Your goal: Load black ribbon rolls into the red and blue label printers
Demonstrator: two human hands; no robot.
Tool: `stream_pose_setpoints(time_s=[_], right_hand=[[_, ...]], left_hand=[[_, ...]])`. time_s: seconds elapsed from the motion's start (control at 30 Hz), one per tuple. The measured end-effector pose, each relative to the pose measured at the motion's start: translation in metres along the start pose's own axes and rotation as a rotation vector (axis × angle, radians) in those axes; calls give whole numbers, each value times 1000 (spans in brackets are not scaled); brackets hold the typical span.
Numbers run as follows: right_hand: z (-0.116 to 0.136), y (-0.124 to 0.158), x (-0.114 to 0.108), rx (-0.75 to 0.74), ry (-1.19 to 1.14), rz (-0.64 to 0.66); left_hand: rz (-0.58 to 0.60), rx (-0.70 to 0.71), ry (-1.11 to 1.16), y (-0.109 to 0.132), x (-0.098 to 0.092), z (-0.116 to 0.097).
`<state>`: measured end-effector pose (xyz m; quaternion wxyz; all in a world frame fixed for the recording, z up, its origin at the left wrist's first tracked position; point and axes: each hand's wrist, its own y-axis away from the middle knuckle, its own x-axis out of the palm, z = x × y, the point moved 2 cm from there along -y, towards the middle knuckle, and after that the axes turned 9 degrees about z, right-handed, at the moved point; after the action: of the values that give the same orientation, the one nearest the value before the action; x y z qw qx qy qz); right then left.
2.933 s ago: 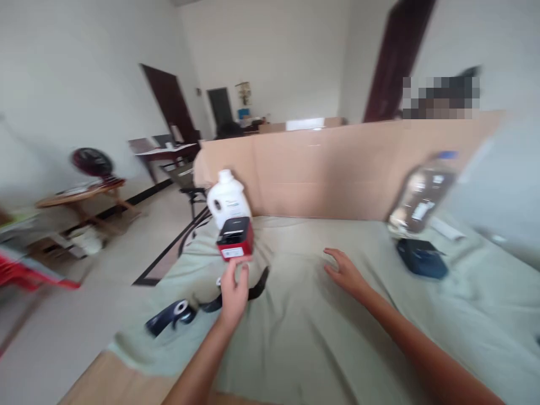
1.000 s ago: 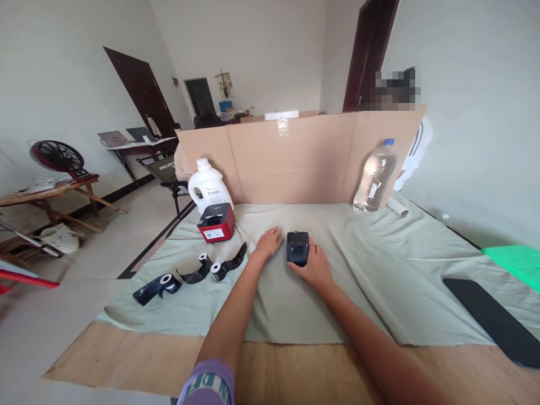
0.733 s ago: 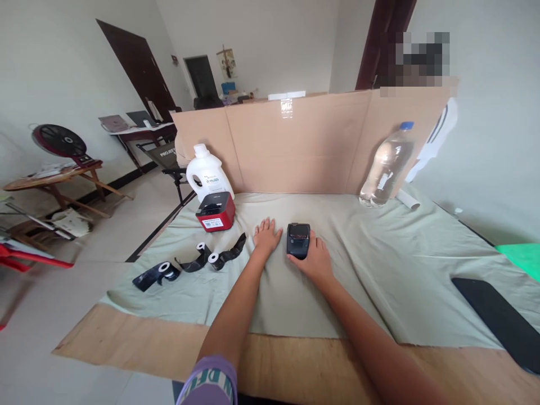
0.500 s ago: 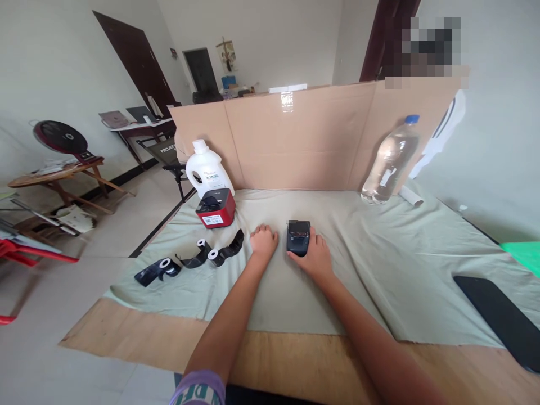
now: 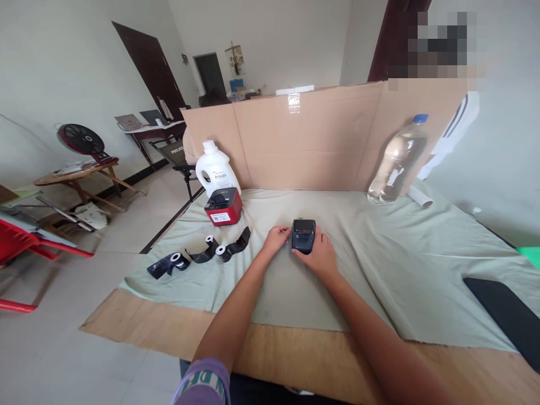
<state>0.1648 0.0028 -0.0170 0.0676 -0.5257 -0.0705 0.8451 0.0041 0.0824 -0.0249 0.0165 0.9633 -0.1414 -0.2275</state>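
A small dark blue label printer (image 5: 304, 234) lies on the pale green cloth (image 5: 379, 253) in the middle of the table. My right hand (image 5: 321, 257) cups its right side and near end, fingers curled against it. My left hand (image 5: 276, 237) rests on the cloth with its fingers bent, fingertips touching the printer's left side. A red and black label printer (image 5: 223, 206) stands at the back left, in front of a white jug (image 5: 216, 174). Three black label rolls (image 5: 202, 256) lie to the left of my left hand.
A cardboard screen (image 5: 320, 140) stands along the table's far side, with a person behind its right end. A clear water bottle (image 5: 399, 160) and a white tube (image 5: 419, 196) stand at the back right. A black flat slab (image 5: 506, 315) lies near the right edge. Bare wood (image 5: 274, 349) shows in front.
My left hand put down the red printer at the back left, then came to the dark blue printer. My right hand brought that printer from the right to the middle. The left fingers now touch it.
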Motion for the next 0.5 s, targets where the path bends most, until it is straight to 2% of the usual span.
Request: stream_pose_setpoints(time_s=[0.5], right_hand=[[-2, -2, 1, 20, -6, 24]], left_hand=[[172, -272, 172, 0, -12, -21]])
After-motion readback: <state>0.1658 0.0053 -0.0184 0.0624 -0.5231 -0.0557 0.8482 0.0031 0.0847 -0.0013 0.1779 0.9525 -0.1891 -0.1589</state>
